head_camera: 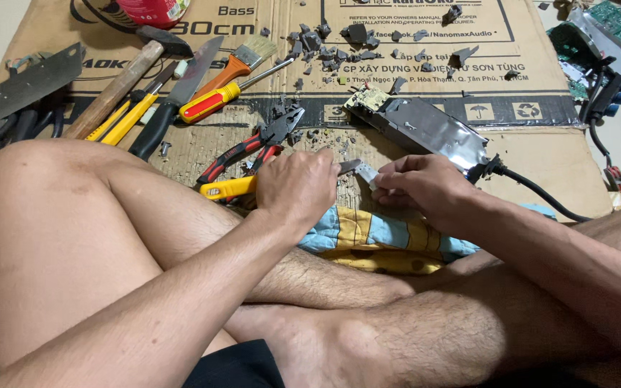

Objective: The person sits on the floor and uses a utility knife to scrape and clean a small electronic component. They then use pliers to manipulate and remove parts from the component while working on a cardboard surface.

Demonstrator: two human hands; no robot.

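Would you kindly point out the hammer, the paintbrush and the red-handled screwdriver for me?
hammer (116, 88), head view, middle of its wooden handle.
paintbrush (256, 50), head view, on its pale bristles.
red-handled screwdriver (208, 103), head view, on the red and yellow handle.

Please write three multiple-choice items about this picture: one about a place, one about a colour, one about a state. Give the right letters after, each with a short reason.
1. Where does the hammer lie?
A. on the cardboard sheet, upper left
B. on the person's knee
C. on the power supply unit

2. What colour are the handles of the pliers?
A. all blue
B. red and black
C. white

3. What is the left hand doing?
A. resting open and empty
B. closed around a yellow-handled tool
C. gripping the paintbrush

Answers:
1 A, its wooden handle rests on the cardboard among other tools.
2 B, both grips show red with black.
3 B, the yellow handle sticks out of the fist, its metal tip pointing toward the right hand.
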